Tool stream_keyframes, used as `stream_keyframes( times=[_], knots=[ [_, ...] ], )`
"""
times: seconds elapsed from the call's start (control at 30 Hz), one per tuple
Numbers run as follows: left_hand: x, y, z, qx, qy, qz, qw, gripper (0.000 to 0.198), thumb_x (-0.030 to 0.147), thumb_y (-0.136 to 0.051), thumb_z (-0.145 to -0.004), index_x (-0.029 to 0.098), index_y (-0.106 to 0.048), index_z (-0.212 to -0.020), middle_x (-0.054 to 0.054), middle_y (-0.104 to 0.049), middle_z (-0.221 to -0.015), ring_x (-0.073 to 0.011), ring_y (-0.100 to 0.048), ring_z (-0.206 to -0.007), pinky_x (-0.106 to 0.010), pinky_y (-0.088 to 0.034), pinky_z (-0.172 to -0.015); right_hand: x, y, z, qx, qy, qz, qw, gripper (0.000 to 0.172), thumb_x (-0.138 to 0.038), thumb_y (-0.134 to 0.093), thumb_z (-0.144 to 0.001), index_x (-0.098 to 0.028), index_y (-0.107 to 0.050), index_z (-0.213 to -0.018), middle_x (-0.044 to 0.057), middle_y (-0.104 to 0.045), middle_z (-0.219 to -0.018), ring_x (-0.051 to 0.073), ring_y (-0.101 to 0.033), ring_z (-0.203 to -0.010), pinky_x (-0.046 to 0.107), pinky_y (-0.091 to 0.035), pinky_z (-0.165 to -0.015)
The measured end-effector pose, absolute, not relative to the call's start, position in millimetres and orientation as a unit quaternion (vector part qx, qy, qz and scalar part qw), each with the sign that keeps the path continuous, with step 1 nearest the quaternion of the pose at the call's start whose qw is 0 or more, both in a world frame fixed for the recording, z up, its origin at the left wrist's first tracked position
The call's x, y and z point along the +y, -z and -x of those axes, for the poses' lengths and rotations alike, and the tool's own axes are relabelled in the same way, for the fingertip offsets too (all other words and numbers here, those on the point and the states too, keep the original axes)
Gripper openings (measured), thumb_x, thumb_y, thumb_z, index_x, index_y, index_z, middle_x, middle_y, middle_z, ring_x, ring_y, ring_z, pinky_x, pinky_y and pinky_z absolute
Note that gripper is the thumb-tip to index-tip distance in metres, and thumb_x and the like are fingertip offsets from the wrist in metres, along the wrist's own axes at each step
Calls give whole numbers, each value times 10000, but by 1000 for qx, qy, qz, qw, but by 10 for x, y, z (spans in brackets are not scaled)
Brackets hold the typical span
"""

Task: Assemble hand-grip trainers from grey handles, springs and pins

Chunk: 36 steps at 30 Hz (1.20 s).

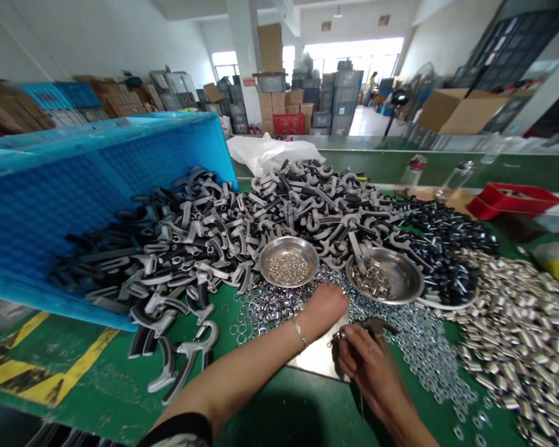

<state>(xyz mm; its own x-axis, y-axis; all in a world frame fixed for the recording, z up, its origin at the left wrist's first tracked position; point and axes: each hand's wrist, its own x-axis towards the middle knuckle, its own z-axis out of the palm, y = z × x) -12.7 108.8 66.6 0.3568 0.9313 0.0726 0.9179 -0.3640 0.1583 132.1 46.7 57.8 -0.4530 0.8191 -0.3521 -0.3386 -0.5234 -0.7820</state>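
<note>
- Open room for moving: the green table (pixel 242 410) lies bare in a strip before the person, below the metal plate (pixel 319 359) and left of it
- Tighter sides: the blue crate (pixel 97 139) lies to the left, its mouth spilling grey-and-black handles (pixel 307 205); two bowls, the left one (pixel 266 273) and the right one (pixel 409 282), stand just beyond the hands; nuts (pixel 440 357) and metal sleeves (pixel 524 329) crowd the right
- The small metal part (pixel 339 335) is at the right hand's fingertips, above the plate's right side; it sticks out toward the left; its long axis is too small to tell
- Right hand (pixel 364 357): thumb and fingers nearly together, pinching the part; the hammer (pixel 377 324) lies just beside it
- Left hand (pixel 327 304): fingers curled in near the rings (pixel 270 309); cannot tell whether they hold anything
</note>
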Motion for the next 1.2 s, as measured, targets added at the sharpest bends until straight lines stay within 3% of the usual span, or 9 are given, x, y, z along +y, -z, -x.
stream_keyframes(
  times=[0.2,0.3,0.37,0.43,0.5,0.57,0.9,1.07,1.2],
  knots=[
    [1195,-530,153,583,-135,-795,99,172,78,-495,-923,93,-667,-913,-145,-655,-956,-240,-640,-913,-365,-481,-843,539,-498,-1411,-345,-767,369,395,213,-371,-695,-883,-193,-603,-956,-48,-540,-648,74,-405,-502,217,-369,-482],
    [932,-563,359,597,-191,-768,129,212,176,-444,-979,137,-650,-953,-112,-640,-1019,-196,-624,-922,-315,-485,-832,592,-452,-1451,-354,-772,367,380,223,-355,-714,-872,-189,-614,-982,-41,-559,-669,79,-437,-530,222,-385,-505],
    [690,-571,496,622,-273,-699,224,268,293,-409,-1007,145,-631,-987,-75,-652,-910,-162,-630,-782,-280,-498,-729,616,-447,-1417,-356,-781,361,364,202,-346,-716,-872,-184,-619,-945,-48,-546,-648,75,-435,-525,216,-377,-506],
    [431,-554,586,623,-385,-562,386,294,384,-465,-980,134,-621,-994,-31,-642,-734,-143,-609,-638,-260,-490,-641,621,-462,-1336,-352,-797,350,345,190,-345,-713,-876,-184,-616,-905,-58,-520,-610,74,-430,-513,217,-375,-508],
    [193,-528,616,580,-473,-410,521,303,404,-593,-904,121,-632,-1003,-19,-645,-666,-144,-614,-618,-263,-491,-651,603,-489,-1233,-344,-818,335,317,188,-350,-705,-882,-188,-611,-885,-73,-474,-561,76,-418,-491,219,-370,-503],
    [6,-509,603,543,-517,-330,573,340,389,-691,-830,109,-655,-1020,-45,-687,-721,-154,-643,-687,-277,-499,-717,568,-513,-1135,-339,-835,329,283,194,-359,-700,-884,-191,-605,-869,-73,-464,-549,80,-424,-486,219,-368,-499],
    [-286,-501,565,502,-576,-247,596,321,365,-762,-781,106,-690,-956,-39,-670,-731,-130,-622,-676,-254,-481,-683,429,-555,-1032,-341,-860,312,214,258,-373,-677,-899,-168,-599,-763,-63,-423,-537,69,-366,-477,211,-336,-476],
    [-344,-431,492,466,-599,-238,607,315,370,-785,-758,109,-693,-909,-43,-667,-746,-138,-624,-697,-263,-490,-695,438,-600,-1017,-238,-893,337,180,261,-340,-816,-766,-147,-640,-767,-36,-465,-633,46,-317,-509,179,-295,-466],
    [-420,-441,542,508,-585,-367,514,245,357,-732,-821,142,-703,-934,-69,-694,-884,-170,-648,-820,-287,-510,-776,458,-583,-973,-262,-880,355,176,292,-379,-834,-728,-169,-631,-731,-47,-443,-600,47,-291,-483,185,-255,-445]
  ],
)
